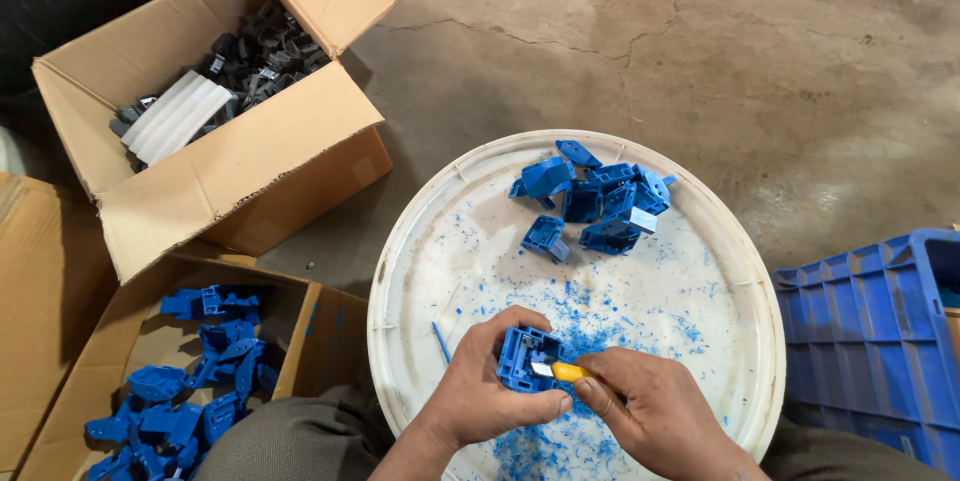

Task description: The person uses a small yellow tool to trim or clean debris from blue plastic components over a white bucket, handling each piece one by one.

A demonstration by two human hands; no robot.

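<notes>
Left hand (478, 391) grips blue ribbed plastic part (526, 357); right hand (655, 416) holds yellow-handled blade (560, 371).

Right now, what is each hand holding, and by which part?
The left hand grips a blue plastic part around its left side and bottom. The right hand pinches a yellow-handled blade by the handle, its tip against the part.

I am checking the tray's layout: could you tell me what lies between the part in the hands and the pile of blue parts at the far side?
In the head view, only scattered blue shavings on the white tray lie between them.
</notes>
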